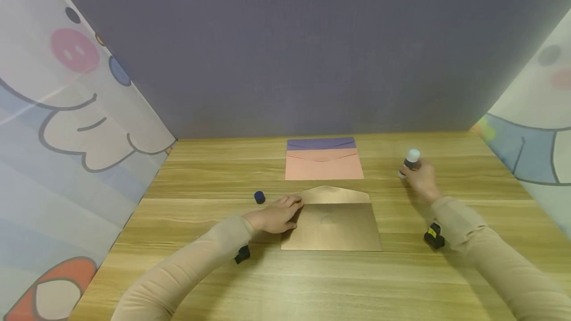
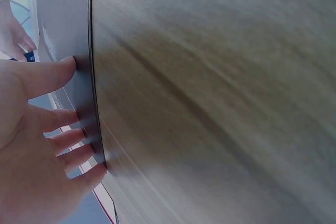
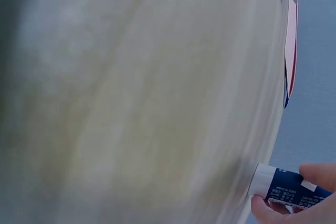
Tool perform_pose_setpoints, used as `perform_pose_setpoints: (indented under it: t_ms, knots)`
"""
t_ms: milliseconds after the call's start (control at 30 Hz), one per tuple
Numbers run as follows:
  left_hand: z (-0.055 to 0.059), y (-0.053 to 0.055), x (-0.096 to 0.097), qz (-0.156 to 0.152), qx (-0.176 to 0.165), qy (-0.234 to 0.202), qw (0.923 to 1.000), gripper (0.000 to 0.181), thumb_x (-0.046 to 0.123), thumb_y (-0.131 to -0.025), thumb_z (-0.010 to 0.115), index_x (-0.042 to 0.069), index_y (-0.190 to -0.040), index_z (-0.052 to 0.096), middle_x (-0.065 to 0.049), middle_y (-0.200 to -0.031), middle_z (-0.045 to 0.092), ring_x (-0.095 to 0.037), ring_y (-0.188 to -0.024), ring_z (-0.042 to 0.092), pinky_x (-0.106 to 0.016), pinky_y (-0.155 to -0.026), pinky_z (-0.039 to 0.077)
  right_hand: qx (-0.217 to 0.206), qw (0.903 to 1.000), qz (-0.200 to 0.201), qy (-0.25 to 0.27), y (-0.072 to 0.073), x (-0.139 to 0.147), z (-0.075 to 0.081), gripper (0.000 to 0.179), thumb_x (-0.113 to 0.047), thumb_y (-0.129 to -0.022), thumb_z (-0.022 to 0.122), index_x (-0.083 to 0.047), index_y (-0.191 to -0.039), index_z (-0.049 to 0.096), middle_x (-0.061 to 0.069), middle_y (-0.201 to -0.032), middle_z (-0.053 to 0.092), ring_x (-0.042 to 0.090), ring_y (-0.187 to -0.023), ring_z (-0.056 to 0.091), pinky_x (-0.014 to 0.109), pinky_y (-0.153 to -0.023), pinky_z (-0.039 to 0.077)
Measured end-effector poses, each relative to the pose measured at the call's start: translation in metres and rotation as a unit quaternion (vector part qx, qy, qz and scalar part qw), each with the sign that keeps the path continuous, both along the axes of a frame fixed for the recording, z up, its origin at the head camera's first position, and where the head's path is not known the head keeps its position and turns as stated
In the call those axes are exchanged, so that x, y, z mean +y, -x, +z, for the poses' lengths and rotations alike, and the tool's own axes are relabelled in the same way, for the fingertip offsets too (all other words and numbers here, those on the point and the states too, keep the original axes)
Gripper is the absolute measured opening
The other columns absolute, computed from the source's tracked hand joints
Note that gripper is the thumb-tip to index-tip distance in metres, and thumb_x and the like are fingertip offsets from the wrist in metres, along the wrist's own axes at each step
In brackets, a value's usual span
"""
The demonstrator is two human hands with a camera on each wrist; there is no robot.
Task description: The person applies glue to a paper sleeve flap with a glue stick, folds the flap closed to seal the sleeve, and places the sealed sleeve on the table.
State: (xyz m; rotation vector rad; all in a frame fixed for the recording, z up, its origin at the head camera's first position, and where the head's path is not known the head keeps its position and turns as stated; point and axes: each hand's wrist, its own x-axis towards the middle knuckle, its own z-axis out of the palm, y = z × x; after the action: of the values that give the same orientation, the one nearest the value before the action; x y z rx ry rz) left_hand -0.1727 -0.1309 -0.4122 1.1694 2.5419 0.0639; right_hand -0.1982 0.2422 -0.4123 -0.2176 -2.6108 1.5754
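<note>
A gold-brown envelope (image 1: 334, 232) lies on the table with its flap (image 1: 332, 195) opened away from the person. My left hand (image 1: 276, 214) rests on its left side, fingers near the flap's fold and thumb lower on the body. In the left wrist view, the extended thumb and fingers touch the envelope (image 2: 63, 3) along its edge. Off to the right, my right hand (image 1: 423, 178) grips a glue stick (image 1: 413, 154), a white tube with a dark blue label. The right wrist view shows the glue stick's white end (image 3: 262, 180) at the tabletop, thumb and fingers around the label.
Behind the gold-brown envelope lie a pink envelope (image 1: 321, 167) and a purple envelope (image 1: 321, 143), overlapping. A small dark blue cap (image 1: 259, 197) stands left of the left hand. A grey panel (image 1: 321, 53) rises at the table's back, with cartoon-printed sheets (image 1: 111, 128) at both sides.
</note>
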Motion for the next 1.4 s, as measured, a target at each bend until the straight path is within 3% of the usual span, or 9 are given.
perform_pose_setpoints:
  t_ms: [167, 300, 367, 600, 733, 833, 1033, 1200, 1400]
  knots:
    - [0.001, 0.000, 0.001, -0.002, 0.004, 0.004, 1.0000, 0.057, 0.026, -0.091, 0.049, -0.002, -0.136, 0.027, -0.015, -0.141, 0.020, -0.027, -0.130, 0.020, -0.037, -0.107, 0.021, 0.019, 0.9995, -0.010, -0.022, 0.000, 0.001, -0.003, 0.042, -0.008, -0.091, 0.044, 0.020, -0.120, 0.034, 0.039, -0.119, 0.040, 0.048, -0.110, 0.041, 0.052, -0.091, 0.037]
    - [0.002, 0.000, 0.001, -0.001, 0.001, 0.003, 1.0000, 0.057, 0.025, -0.091, 0.049, -0.002, -0.136, 0.027, -0.015, -0.142, 0.020, -0.027, -0.130, 0.019, -0.037, -0.107, 0.020, 0.023, 0.9992, 0.004, -0.033, -0.002, 0.000, -0.002, 0.043, -0.015, -0.092, 0.045, 0.017, -0.120, 0.040, 0.035, -0.117, 0.045, 0.043, -0.106, 0.045, 0.026, -0.079, 0.046]
    - [0.002, 0.000, 0.001, 0.001, -0.002, 0.002, 1.0000, 0.057, 0.025, -0.091, 0.049, -0.002, -0.136, 0.027, -0.015, -0.142, 0.020, -0.028, -0.131, 0.019, -0.038, -0.107, 0.020, 0.027, 0.9987, 0.018, -0.039, -0.004, -0.001, 0.001, 0.043, -0.018, -0.092, 0.046, 0.015, -0.120, 0.042, 0.034, -0.117, 0.046, 0.042, -0.104, 0.047, 0.020, -0.072, 0.047]
    - [-0.001, -0.001, 0.001, 0.009, -0.008, 0.009, 0.9999, 0.058, 0.026, -0.091, 0.048, -0.001, -0.137, 0.025, -0.013, -0.143, 0.018, -0.026, -0.131, 0.017, -0.037, -0.107, 0.018, 0.057, 0.9942, 0.050, -0.077, -0.010, -0.013, 0.012, 0.047, -0.019, -0.091, 0.050, 0.016, -0.121, 0.041, 0.037, -0.112, 0.048, 0.046, -0.099, 0.051, 0.050, -0.082, 0.044]
    - [-0.001, -0.001, 0.001, 0.012, -0.009, 0.010, 0.9998, 0.058, 0.026, -0.091, 0.048, 0.000, -0.138, 0.024, -0.013, -0.143, 0.017, -0.025, -0.132, 0.016, -0.037, -0.107, 0.018, 0.066, 0.9912, 0.066, -0.094, -0.012, -0.021, 0.017, 0.045, -0.016, -0.089, 0.054, 0.016, -0.119, 0.043, 0.037, -0.105, 0.052, 0.041, -0.086, 0.057, 0.037, -0.068, 0.052]
    - [0.000, -0.001, 0.001, 0.012, -0.011, 0.007, 0.9998, 0.058, 0.025, -0.091, 0.048, 0.000, -0.138, 0.024, -0.013, -0.143, 0.017, -0.026, -0.132, 0.016, -0.038, -0.107, 0.019, 0.081, 0.9878, 0.079, -0.106, -0.014, -0.027, 0.019, 0.042, -0.015, -0.086, 0.058, 0.014, -0.115, 0.049, 0.034, -0.100, 0.056, 0.029, -0.073, 0.058, 0.025, -0.056, 0.049]
    - [0.000, -0.001, 0.001, 0.012, -0.012, 0.001, 0.9999, 0.058, 0.025, -0.091, 0.049, -0.001, -0.137, 0.026, -0.014, -0.142, 0.018, -0.027, -0.131, 0.017, -0.039, -0.107, 0.020, 0.092, 0.9851, 0.099, -0.107, -0.019, -0.043, 0.024, 0.037, -0.014, -0.081, 0.064, 0.009, -0.109, 0.056, 0.029, -0.092, 0.060, 0.018, -0.059, 0.052, 0.022, -0.045, 0.045]
    - [0.000, -0.001, 0.001, 0.011, -0.010, 0.001, 0.9999, 0.058, 0.025, -0.091, 0.049, -0.001, -0.137, 0.026, -0.014, -0.142, 0.019, -0.027, -0.131, 0.018, -0.039, -0.107, 0.020, 0.079, 0.9867, 0.107, -0.093, -0.025, -0.061, 0.030, 0.040, -0.014, -0.076, 0.069, 0.010, -0.106, 0.056, 0.024, -0.088, 0.060, 0.013, -0.057, 0.048, 0.021, -0.044, 0.043]
    - [0.000, -0.002, 0.001, 0.009, -0.008, 0.002, 0.9999, 0.058, 0.025, -0.091, 0.049, -0.001, -0.137, 0.025, -0.014, -0.142, 0.019, -0.027, -0.131, 0.018, -0.038, -0.107, 0.020, 0.068, 0.9896, 0.115, -0.053, -0.030, -0.081, 0.033, 0.041, -0.017, -0.072, 0.073, 0.007, -0.102, 0.058, 0.020, -0.089, 0.062, 0.014, -0.067, 0.054, 0.022, -0.053, 0.049]
